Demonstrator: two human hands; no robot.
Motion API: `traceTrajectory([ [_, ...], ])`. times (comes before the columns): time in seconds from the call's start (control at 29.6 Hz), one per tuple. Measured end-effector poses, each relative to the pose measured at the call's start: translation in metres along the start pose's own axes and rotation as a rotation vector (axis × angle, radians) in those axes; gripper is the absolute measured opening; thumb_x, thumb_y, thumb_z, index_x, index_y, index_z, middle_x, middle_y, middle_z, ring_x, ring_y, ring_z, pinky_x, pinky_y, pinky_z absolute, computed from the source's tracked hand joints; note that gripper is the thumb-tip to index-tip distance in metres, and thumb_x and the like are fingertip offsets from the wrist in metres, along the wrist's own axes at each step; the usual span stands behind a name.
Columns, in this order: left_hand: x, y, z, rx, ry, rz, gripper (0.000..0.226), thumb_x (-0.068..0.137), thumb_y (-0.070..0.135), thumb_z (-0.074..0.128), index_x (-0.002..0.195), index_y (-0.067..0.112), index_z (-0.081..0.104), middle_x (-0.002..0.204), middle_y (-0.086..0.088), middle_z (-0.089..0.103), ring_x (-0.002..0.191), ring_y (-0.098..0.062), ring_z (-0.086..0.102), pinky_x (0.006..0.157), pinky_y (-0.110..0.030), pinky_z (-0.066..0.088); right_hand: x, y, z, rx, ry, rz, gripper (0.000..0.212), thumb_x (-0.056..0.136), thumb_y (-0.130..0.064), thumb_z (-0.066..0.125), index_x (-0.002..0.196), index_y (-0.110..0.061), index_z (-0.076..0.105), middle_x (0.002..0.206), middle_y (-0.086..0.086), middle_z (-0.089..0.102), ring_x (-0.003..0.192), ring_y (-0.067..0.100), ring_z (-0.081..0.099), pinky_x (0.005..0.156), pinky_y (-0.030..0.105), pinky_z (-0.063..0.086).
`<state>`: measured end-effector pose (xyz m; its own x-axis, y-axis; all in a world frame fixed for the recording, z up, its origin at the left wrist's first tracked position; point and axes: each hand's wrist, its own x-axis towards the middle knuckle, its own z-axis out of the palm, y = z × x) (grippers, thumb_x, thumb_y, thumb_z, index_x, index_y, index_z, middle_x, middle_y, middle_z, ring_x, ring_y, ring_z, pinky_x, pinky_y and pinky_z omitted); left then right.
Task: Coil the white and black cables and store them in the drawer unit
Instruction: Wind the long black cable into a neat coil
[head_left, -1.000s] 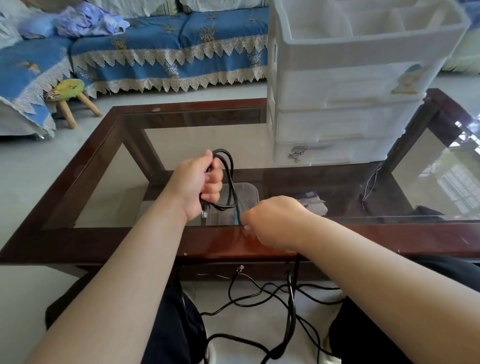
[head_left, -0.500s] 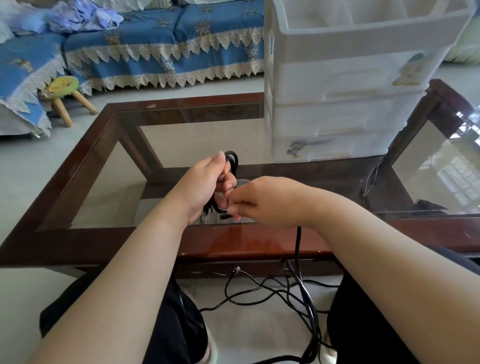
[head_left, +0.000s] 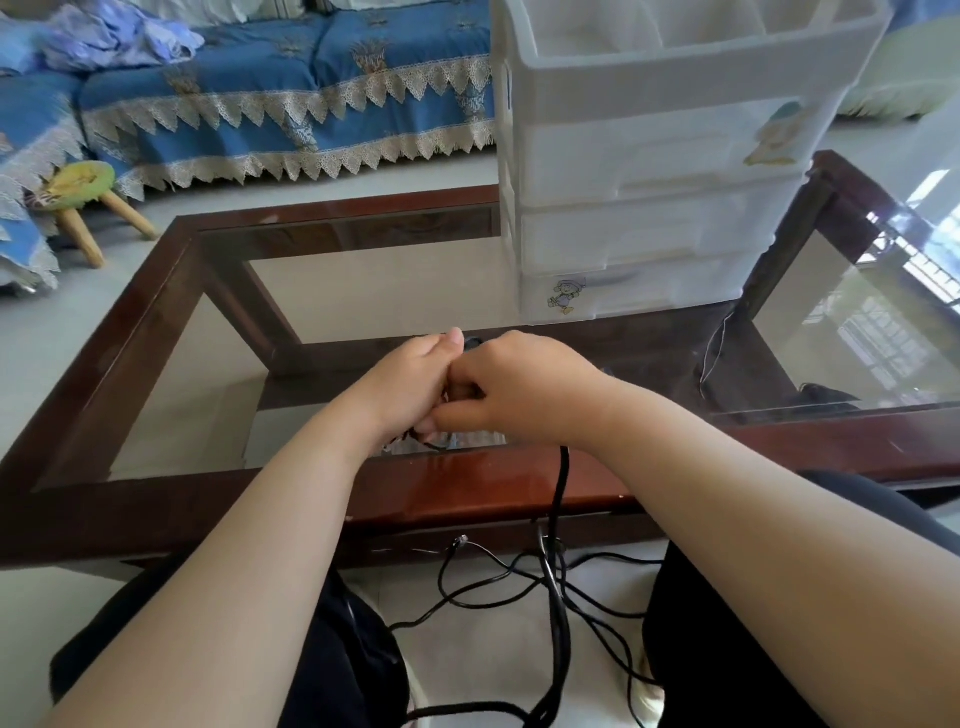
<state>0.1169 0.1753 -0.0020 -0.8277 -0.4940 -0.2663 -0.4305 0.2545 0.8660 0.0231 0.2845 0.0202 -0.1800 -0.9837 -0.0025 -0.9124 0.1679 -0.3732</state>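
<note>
My left hand grips a small coil of the black cable, most of it hidden by my fingers. Pressed against it from the right, my right hand pinches the same cable. From under my right hand the black cable hangs over the table's front edge and lies tangled on the floor between my legs. The white drawer unit stands on the table behind my hands, its drawers shut and its top tray open. A thin white cable dangles at the table's right side.
The glass-topped table has a dark wooden frame. A clear plastic box sits on the shelf under the glass, below my hands. A blue sofa and a small green stool stand on the floor behind.
My right hand has risen from the table's front edge up to my left hand, carrying the cable with it. The coil, plainly seen before, is covered by both hands.
</note>
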Motion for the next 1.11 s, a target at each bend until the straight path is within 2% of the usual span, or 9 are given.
traceTrajectory([
  [0.1,0.0,0.0,0.003,-0.2,-0.098,-0.072,0.047,0.104,0.029,0.027,0.065,0.009,0.044,0.041,-0.002,0.03,0.034,-0.013,0.021,0.041,-0.022,0.019,0.005,0.006,-0.001,0.022,0.048,0.045,0.042,0.076,-0.062,0.063,0.064,-0.024,0.048,0.058,-0.008,0.05,0.053,0.007,0.045,0.051,0.029,0.037],
  [0.2,-0.001,0.0,-0.004,-0.394,-0.169,-0.168,0.048,0.103,0.032,0.03,0.058,0.015,0.04,0.041,0.003,0.025,0.031,-0.008,0.015,0.037,-0.017,0.014,0.007,0.018,-0.004,0.431,0.012,0.071,0.023,0.081,-0.038,0.071,0.082,-0.018,0.058,0.062,-0.008,0.052,0.05,0.006,0.044,0.052,0.026,0.038],
  [0.3,-0.003,-0.002,-0.01,-0.63,-0.243,-0.227,0.042,0.102,0.037,0.03,0.067,0.015,0.04,0.041,0.007,0.024,0.028,-0.003,0.017,0.032,-0.014,0.013,0.008,0.036,-0.012,0.722,0.032,0.153,0.025,0.082,-0.03,0.072,0.096,-0.015,0.059,0.059,-0.004,0.055,0.043,0.007,0.045,0.042,0.023,0.04],
  [0.44,-0.008,-0.002,-0.004,-0.81,-0.378,-0.25,0.038,0.094,0.04,0.037,0.066,0.016,0.043,0.039,0.009,0.024,0.026,-0.001,0.019,0.032,-0.015,0.011,0.01,0.042,-0.007,0.398,0.171,0.21,0.031,0.077,-0.051,0.07,0.085,-0.022,0.062,0.061,-0.009,0.055,0.053,0.005,0.048,0.053,0.024,0.036],
  [0.57,-0.011,-0.002,-0.005,-0.904,-0.483,-0.245,0.041,0.092,0.042,0.037,0.063,0.016,0.047,0.038,0.01,0.027,0.025,0.0,0.023,0.031,-0.016,0.011,0.007,0.04,-0.001,0.337,0.192,0.241,0.037,0.08,-0.058,0.062,0.081,-0.021,0.061,0.057,-0.01,0.049,0.053,0.004,0.045,0.052,0.025,0.032],
  [0.64,-0.012,-0.002,-0.007,-0.911,-0.502,-0.257,0.044,0.093,0.045,0.035,0.062,0.016,0.047,0.038,0.01,0.028,0.025,0.0,0.024,0.032,-0.017,0.01,0.004,0.042,-0.004,0.455,0.143,0.216,0.033,0.084,-0.051,0.062,0.083,-0.018,0.061,0.056,-0.009,0.049,0.049,0.006,0.044,0.051,0.023,0.035],
  [0.78,-0.012,-0.001,-0.01,-0.877,-0.485,-0.281,0.047,0.094,0.048,0.034,0.063,0.015,0.047,0.04,0.009,0.027,0.027,-0.001,0.023,0.034,-0.018,0.008,-0.005,0.049,-0.006,0.97,0.064,0.125,0.008,0.093,-0.02,0.058,0.098,-0.014,0.056,0.062,-0.001,0.05,0.052,0.012,0.048,0.051,0.027,0.046],
  [0.95,-0.014,0.003,-0.002,-0.709,-0.49,-0.241,0.051,0.087,0.063,0.034,0.068,0.016,0.043,0.044,0.009,0.024,0.031,-0.001,0.018,0.035,-0.018,0.009,-0.007,0.045,0.012,0.72,0.291,0.165,0.007,0.095,-0.026,0.053,0.1,-0.021,0.053,0.055,-0.003,0.043,0.043,0.01,0.041,0.042,0.025,0.041],
  [1.11,-0.017,0.004,-0.002,-0.444,-0.487,-0.103,0.036,0.09,0.046,0.049,0.073,0.015,0.04,0.05,0.007,0.025,0.035,-0.002,0.018,0.036,-0.014,0.016,-0.014,0.048,0.022,0.761,0.206,0.27,0.023,0.098,-0.039,0.042,0.082,-0.022,0.045,0.054,-0.005,0.043,0.038,0.013,0.04,0.042,0.03,0.042],
])
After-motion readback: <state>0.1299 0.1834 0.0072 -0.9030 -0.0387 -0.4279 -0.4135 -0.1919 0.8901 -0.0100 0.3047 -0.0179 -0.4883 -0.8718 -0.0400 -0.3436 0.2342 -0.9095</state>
